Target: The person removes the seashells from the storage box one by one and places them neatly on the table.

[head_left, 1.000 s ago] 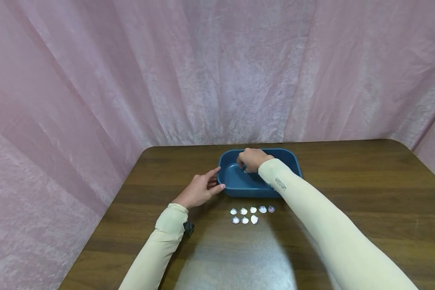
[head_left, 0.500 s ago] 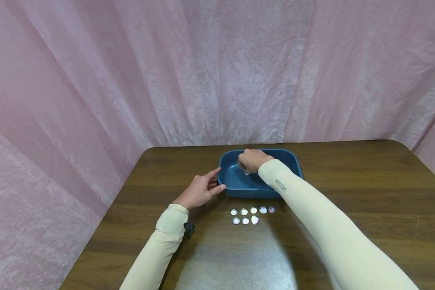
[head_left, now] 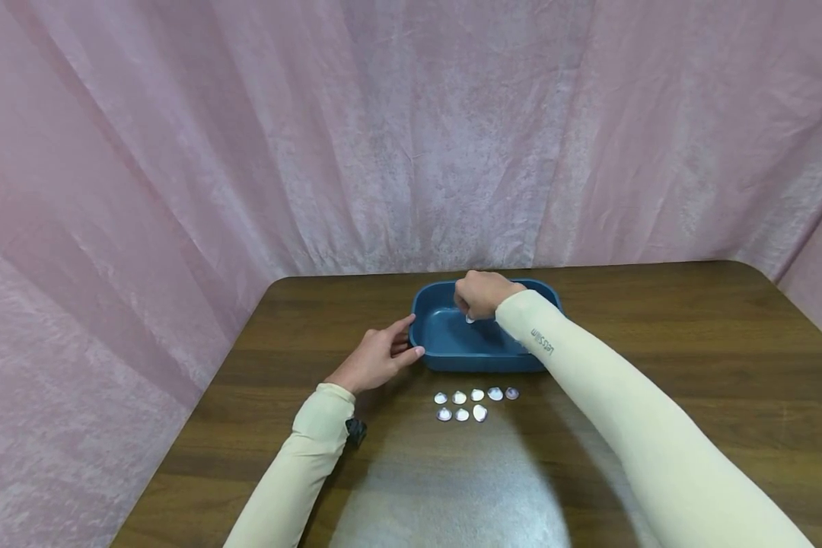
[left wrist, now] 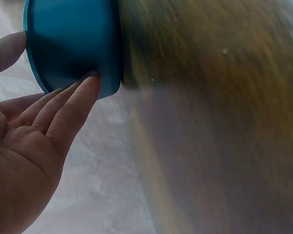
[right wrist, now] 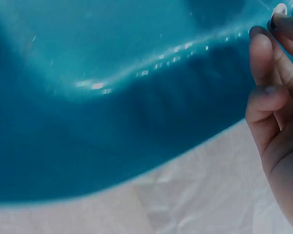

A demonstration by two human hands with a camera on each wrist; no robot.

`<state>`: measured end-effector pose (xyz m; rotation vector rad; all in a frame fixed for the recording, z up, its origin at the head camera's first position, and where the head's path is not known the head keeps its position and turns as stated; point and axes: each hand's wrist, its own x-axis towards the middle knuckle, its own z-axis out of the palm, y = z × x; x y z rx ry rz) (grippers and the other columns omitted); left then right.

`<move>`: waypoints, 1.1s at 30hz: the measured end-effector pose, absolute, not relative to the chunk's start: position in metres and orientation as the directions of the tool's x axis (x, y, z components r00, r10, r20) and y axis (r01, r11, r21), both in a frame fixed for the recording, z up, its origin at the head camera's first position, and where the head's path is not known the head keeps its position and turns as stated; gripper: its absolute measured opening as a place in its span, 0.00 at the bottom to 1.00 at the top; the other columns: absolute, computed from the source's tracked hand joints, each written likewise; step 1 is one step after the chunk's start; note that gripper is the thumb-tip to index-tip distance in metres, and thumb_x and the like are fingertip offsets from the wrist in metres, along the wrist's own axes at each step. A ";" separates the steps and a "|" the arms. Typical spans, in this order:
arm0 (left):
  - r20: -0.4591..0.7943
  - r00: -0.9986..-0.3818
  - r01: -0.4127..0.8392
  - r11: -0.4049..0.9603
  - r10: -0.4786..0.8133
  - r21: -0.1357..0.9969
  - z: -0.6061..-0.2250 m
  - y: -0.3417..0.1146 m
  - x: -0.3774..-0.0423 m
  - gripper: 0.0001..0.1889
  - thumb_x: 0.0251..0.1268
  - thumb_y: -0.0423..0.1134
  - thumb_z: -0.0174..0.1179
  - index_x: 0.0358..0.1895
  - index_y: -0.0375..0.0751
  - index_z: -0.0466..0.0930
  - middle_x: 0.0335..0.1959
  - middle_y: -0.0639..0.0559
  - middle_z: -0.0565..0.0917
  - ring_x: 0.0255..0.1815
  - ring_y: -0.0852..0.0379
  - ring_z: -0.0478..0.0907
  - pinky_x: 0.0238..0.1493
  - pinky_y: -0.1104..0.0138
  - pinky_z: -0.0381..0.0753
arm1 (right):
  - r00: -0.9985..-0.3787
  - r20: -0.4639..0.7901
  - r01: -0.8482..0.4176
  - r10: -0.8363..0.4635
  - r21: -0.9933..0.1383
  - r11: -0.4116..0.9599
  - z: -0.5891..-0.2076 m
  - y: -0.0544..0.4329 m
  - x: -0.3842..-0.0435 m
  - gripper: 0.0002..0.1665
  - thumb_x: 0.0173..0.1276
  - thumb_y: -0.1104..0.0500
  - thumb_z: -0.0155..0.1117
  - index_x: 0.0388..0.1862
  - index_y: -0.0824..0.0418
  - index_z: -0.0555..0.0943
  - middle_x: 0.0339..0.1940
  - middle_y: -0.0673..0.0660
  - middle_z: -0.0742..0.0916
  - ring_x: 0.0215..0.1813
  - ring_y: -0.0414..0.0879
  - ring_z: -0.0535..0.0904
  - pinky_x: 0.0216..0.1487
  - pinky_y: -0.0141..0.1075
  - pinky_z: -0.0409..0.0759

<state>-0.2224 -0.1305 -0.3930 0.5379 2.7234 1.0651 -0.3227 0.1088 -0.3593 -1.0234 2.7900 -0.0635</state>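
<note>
A small white seashell (right wrist: 280,9) is pinched between the thumb and fingertips of my right hand (head_left: 485,294), over the inside of a blue rectangular basin (head_left: 479,363). In the head view only a pale bit of that shell shows below the fingers. My left hand (head_left: 372,361) rests against the basin's left end, its thumb and fingers spread and fairly straight along the rim and outer wall. Just in front of the basin, several shells (head_left: 459,397) lie in a row on the table, and a shorter row of three shells (head_left: 462,415) lies nearer me.
The brown wooden table (head_left: 671,342) reaches out on both sides of the basin. A pink curtain (head_left: 411,137) hangs right behind its back edge. My right sleeve (head_left: 616,403) crosses over the basin's right end and hides part of it.
My right hand has lifted slightly and shifted a little right and back, carrying the shell with it. The left hand and the rows of shells stay as they were.
</note>
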 end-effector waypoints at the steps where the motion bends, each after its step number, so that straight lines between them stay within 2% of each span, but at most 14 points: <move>1: -0.022 -0.921 0.271 0.681 0.389 0.680 -0.394 -0.130 -0.222 0.37 0.72 0.49 0.61 0.79 0.42 0.58 0.69 0.39 0.77 0.66 0.48 0.80 0.65 0.54 0.81 | -0.748 -0.144 -0.639 -0.647 -0.103 0.762 -0.357 0.111 -0.322 0.09 0.65 0.63 0.71 0.26 0.53 0.85 0.26 0.50 0.86 0.28 0.42 0.79 0.33 0.35 0.81; 6: -0.027 -0.921 0.270 0.686 0.389 0.676 -0.395 -0.130 -0.223 0.37 0.72 0.50 0.61 0.79 0.43 0.58 0.69 0.39 0.76 0.66 0.48 0.80 0.66 0.54 0.81 | -0.725 -0.152 -0.662 -0.672 -0.120 0.740 -0.345 0.119 -0.316 0.14 0.66 0.64 0.68 0.22 0.52 0.81 0.22 0.49 0.83 0.25 0.41 0.77 0.30 0.32 0.77; 11: -0.042 -0.921 0.260 0.690 0.388 0.676 -0.393 -0.130 -0.223 0.38 0.72 0.51 0.61 0.79 0.43 0.58 0.70 0.40 0.76 0.67 0.48 0.79 0.66 0.53 0.80 | -0.707 -0.158 -0.673 -0.690 -0.153 0.724 -0.333 0.127 -0.307 0.12 0.68 0.65 0.65 0.23 0.54 0.83 0.23 0.50 0.83 0.25 0.41 0.76 0.30 0.32 0.77; 18: -0.052 -0.922 0.252 0.695 0.384 0.673 -0.392 -0.129 -0.223 0.38 0.73 0.51 0.60 0.79 0.43 0.57 0.70 0.39 0.76 0.67 0.47 0.79 0.66 0.53 0.80 | -0.670 -0.118 -0.711 -0.733 -0.182 0.680 -0.322 0.132 -0.290 0.08 0.68 0.64 0.66 0.28 0.56 0.86 0.26 0.50 0.86 0.26 0.41 0.79 0.33 0.34 0.82; 23: -0.044 -0.920 0.262 0.693 0.390 0.671 -0.392 -0.128 -0.222 0.37 0.73 0.50 0.60 0.79 0.43 0.57 0.70 0.39 0.76 0.67 0.47 0.79 0.66 0.54 0.80 | -0.643 -0.077 -0.737 -0.762 -0.207 0.643 -0.317 0.137 -0.273 0.09 0.68 0.63 0.66 0.27 0.54 0.84 0.24 0.49 0.85 0.24 0.39 0.78 0.30 0.31 0.79; 28: -0.039 -0.919 0.265 0.689 0.391 0.674 -0.392 -0.128 -0.221 0.37 0.73 0.50 0.60 0.79 0.44 0.57 0.70 0.39 0.76 0.68 0.47 0.78 0.67 0.54 0.80 | -0.634 -0.053 -0.736 -0.771 -0.265 0.623 -0.312 0.146 -0.256 0.11 0.68 0.63 0.66 0.24 0.54 0.82 0.19 0.47 0.82 0.21 0.37 0.74 0.27 0.29 0.75; 33: -0.029 -0.920 0.271 0.690 0.390 0.671 -0.392 -0.128 -0.221 0.37 0.73 0.49 0.60 0.79 0.44 0.58 0.70 0.39 0.76 0.68 0.47 0.78 0.67 0.54 0.80 | -0.631 -0.022 -0.732 -0.775 -0.314 0.605 -0.311 0.156 -0.241 0.12 0.65 0.64 0.69 0.22 0.54 0.83 0.19 0.46 0.83 0.22 0.36 0.75 0.28 0.29 0.77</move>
